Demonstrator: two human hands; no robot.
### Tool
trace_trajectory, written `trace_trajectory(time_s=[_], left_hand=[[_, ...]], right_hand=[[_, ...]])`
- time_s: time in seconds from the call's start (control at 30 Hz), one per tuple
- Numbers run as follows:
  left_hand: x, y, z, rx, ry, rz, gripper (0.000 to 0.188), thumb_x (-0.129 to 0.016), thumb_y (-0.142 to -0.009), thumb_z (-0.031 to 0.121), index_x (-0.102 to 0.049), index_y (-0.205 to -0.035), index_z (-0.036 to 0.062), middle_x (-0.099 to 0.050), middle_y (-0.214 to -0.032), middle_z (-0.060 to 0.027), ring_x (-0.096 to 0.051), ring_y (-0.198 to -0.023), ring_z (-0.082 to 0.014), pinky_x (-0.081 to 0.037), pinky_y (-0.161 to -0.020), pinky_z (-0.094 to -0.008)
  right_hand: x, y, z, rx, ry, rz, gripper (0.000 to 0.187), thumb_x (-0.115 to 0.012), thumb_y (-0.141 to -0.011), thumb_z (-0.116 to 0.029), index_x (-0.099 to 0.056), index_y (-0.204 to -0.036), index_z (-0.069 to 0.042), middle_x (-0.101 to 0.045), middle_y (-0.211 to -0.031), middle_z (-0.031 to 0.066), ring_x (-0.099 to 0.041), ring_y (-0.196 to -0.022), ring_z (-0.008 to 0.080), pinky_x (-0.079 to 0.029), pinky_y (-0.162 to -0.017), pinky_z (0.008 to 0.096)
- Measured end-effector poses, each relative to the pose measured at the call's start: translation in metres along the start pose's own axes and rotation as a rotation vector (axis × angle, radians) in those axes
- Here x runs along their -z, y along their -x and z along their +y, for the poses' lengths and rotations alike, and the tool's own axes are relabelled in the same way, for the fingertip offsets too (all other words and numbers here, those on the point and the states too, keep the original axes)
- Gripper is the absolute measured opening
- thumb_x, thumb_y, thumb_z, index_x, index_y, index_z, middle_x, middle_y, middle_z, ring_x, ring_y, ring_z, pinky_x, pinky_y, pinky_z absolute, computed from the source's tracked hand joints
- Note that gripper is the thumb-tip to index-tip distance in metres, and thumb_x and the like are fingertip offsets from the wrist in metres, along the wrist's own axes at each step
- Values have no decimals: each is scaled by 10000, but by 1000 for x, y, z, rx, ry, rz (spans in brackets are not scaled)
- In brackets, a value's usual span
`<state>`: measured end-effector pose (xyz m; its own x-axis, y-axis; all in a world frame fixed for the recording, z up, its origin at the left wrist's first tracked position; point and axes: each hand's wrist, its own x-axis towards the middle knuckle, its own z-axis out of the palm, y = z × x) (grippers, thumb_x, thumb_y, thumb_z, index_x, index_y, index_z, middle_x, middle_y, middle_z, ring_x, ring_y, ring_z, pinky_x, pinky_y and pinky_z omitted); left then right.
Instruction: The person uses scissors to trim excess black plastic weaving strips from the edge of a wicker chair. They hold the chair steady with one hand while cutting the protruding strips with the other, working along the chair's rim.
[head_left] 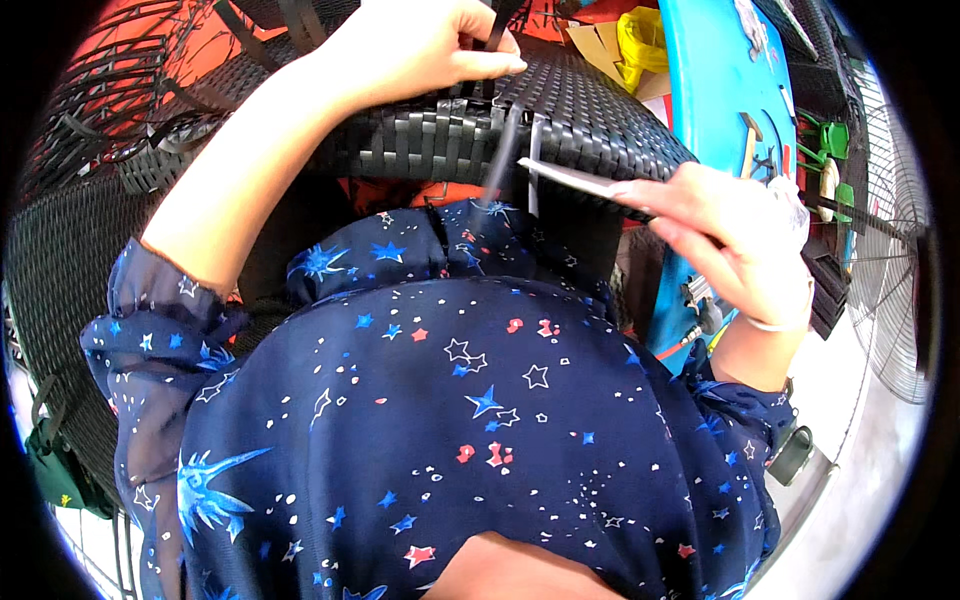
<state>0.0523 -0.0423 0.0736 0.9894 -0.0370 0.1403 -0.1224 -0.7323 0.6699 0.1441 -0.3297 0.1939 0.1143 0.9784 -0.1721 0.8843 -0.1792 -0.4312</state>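
Across the top middle lies a black woven panel (590, 95) of flat plastic strips, its woven edge turned toward me. My left hand (440, 50) is above its far side, thumb and fingers pinched on a black flat strip (496, 32). Two loose strip ends hang from the panel's near edge; one loose strip (500, 155) is blurred. To the right, my right hand (725, 230) is closed around a slim, flat metal tool (570, 178). Its narrow tip points left, close to the hanging strips. The tool's handle is mostly hidden in my fingers.
A blue work surface (715, 60) at the right carries small tools and scraps. Behind the panel are a yellow plastic bag (640, 45) and cardboard. Loose black strips (110, 90) spread over red material at the upper left. A wire-cage fan (890, 230) stands far right.
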Motion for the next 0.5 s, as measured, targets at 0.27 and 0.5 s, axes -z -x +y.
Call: trace_trajectory(time_s=[0.27,0.5], left_hand=[[7,3,9,85,197,-6,250,-780,-909,236,-780,-1026,15,-748,-773,-125,-715,-668,-170,-556,-658,-315],[1,13,7,226,349,-25,210,-745,-959,175,-761,-1042,-18,-724,-735,-70,-669,-639,-91,-534,-613,-268]], right_hand=[[-15,-32,7,51,218,38,316,-660,-941,-172,-723,-1250,-164,-515,-766,100,-603,-697,300,-481,-638,409],[12,-57,20,193,171,-155,300,-652,-932,-78,-722,-1223,-85,-607,-835,144,-637,-810,347,-497,-730,428]])
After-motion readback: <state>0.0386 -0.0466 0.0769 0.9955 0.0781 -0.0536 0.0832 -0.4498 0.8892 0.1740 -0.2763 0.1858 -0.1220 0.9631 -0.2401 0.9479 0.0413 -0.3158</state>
